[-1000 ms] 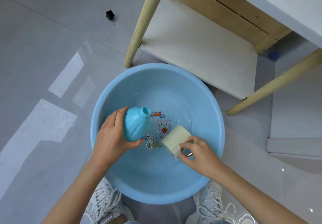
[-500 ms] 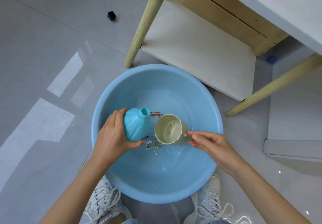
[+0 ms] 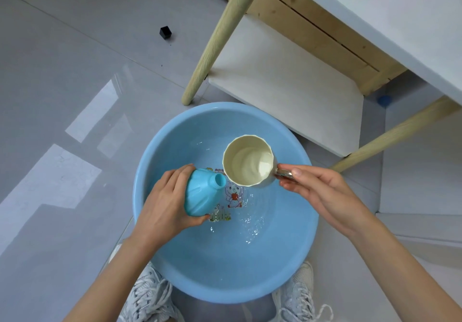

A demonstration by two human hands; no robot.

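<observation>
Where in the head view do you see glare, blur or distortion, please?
In the head view, pale glare patches lie on the floor; highlights glint on water in the basin; the tabletop corner at top right is smeared; the wide lens splays the table legs; the cup and bottle look sharp.

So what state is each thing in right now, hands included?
Basin: on the floor, shallow water inside.
Cream cup: mouth up, held over the basin.
Blue bottle: uncapped, tipped sideways, mouth toward the cup.
Left hand: grips the bottle.
Right hand: pinches the cup's metal handle.
</observation>
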